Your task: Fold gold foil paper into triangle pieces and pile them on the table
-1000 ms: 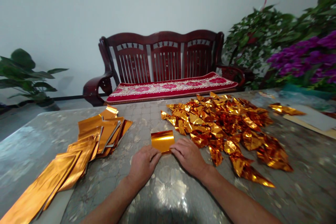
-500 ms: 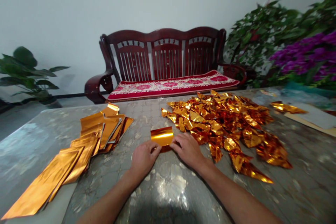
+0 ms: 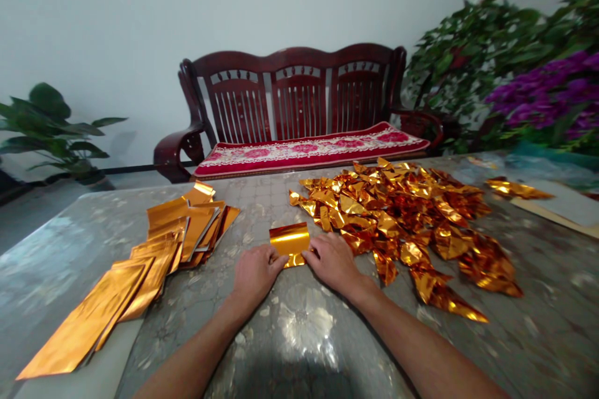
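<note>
A small sheet of gold foil paper (image 3: 289,239) lies between my hands at the middle of the table, its far edge curling up and its near edge folded. My left hand (image 3: 258,269) pinches the near left corner between thumb and fingers. On the opposite corner, my right hand (image 3: 331,262) is closed the same way. Left of them spreads a fanned stack of flat gold foil sheets (image 3: 93,312). A large heap of folded gold foil pieces (image 3: 388,212) covers the table to the right, close to my right hand.
The table (image 3: 196,336) has a patterned, glossy cover. Behind it stands a dark wooden bench (image 3: 299,100) with a red and white cushion (image 3: 304,149). A potted plant (image 3: 60,131) is at left; purple flowers (image 3: 547,93) and a pale sheet (image 3: 561,202) are at right.
The near strip of the foil sheet now catches the light, where it looked dark before. Both hands keep their grip and have barely moved. The whole view has shifted slightly.
</note>
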`<action>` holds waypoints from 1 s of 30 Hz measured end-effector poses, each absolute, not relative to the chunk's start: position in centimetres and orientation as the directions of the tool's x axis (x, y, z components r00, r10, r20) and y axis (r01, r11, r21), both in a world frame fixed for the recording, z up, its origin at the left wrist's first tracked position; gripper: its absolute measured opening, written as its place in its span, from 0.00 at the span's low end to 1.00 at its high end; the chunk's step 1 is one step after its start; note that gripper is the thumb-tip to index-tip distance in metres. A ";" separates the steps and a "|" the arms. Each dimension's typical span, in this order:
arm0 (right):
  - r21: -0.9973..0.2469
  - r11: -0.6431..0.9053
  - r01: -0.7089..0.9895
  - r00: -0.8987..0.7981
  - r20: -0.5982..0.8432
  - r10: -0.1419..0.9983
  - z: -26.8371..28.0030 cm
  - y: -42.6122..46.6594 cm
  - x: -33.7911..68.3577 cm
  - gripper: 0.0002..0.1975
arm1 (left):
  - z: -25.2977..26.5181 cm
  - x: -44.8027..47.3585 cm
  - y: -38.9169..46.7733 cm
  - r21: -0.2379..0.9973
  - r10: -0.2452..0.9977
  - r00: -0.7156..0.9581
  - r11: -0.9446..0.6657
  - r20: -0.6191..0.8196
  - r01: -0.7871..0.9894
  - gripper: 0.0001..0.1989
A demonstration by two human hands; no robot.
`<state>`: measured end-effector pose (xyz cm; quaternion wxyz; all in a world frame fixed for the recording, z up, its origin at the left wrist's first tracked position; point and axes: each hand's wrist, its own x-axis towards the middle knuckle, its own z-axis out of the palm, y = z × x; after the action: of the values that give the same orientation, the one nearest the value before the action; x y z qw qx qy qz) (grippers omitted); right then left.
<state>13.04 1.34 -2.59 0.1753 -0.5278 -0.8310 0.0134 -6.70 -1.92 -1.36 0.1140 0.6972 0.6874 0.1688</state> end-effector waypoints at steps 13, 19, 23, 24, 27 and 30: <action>-0.166 0.408 0.897 -0.369 0.222 0.902 -2.2 1.2 12.9 0.13 | -1.5 -6.7 -2.1 0.208 0.994 0.042 -0.064 0.105 0.976 0.17; -0.167 0.363 0.917 -0.324 0.221 0.920 -2.3 1.1 12.9 0.12 | -2.0 -6.7 -2.7 0.178 0.970 0.086 -0.128 0.229 0.976 0.12; -0.185 0.348 0.919 -0.298 0.250 0.921 -2.4 0.7 12.8 0.12 | -2.7 -6.3 -3.3 0.118 0.914 0.243 -0.294 0.325 0.948 0.09; -0.186 0.346 0.920 -0.296 0.251 0.922 -2.3 0.6 12.7 0.11 | -2.9 -6.1 -3.4 0.103 0.900 0.301 -0.348 0.314 0.932 0.09; -0.192 0.338 0.922 -0.285 0.256 0.924 -2.2 0.2 12.3 0.13 | -3.0 -5.7 -3.5 0.072 0.871 0.427 -0.455 0.245 0.888 0.10; -0.202 0.341 0.918 -0.283 0.269 0.921 -2.1 0.0 12.1 0.15 | -2.8 -5.3 -3.7 0.014 0.864 0.466 -0.477 0.188 0.879 0.10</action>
<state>12.05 0.02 -2.13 0.1706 -0.5739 -0.8009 0.0039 -5.32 -3.70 -2.78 -0.0420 0.8552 0.5096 0.0846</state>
